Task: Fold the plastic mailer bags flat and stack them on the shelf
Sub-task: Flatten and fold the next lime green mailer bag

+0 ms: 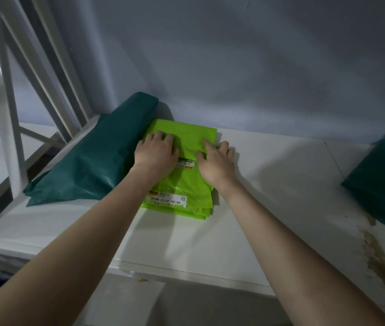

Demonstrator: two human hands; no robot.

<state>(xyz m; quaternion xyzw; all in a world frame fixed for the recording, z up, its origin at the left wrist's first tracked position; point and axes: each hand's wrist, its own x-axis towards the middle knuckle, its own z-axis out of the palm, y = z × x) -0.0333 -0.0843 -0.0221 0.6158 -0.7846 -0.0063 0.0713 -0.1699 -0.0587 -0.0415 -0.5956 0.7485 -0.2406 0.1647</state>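
**Both hands settle a lime-green mailer onto its stack**

Nearest of all, two bare forearms reach away from the camera over the near edge of the white shelf (269, 196), converging on a stack of lime-green mailer bags (182, 184) that lies toward the far wall. Printed labels show on the near part of the stack.

On the far half of that stack lies the top folded bag (186, 135). Left hand (156, 154) rests on its left edge, fingers bent over the plastic and bearing down rather than clenched around it. Right hand (215, 158) sits at its right side, fingers spread and curled onto the bag's edge; whether it pinches the fold or only presses cannot be told. Holding both sides likely keeps the springy plastic from unfolding and squares it with the bags beneath.

Just left of the stack, touching it, a dark green mailer (92, 161) lies at a slant against the shelf frame (7, 109). Another dark green bag (384, 177) sits well apart at the far right. Brown stains (379, 255) mark the shelf's near right.
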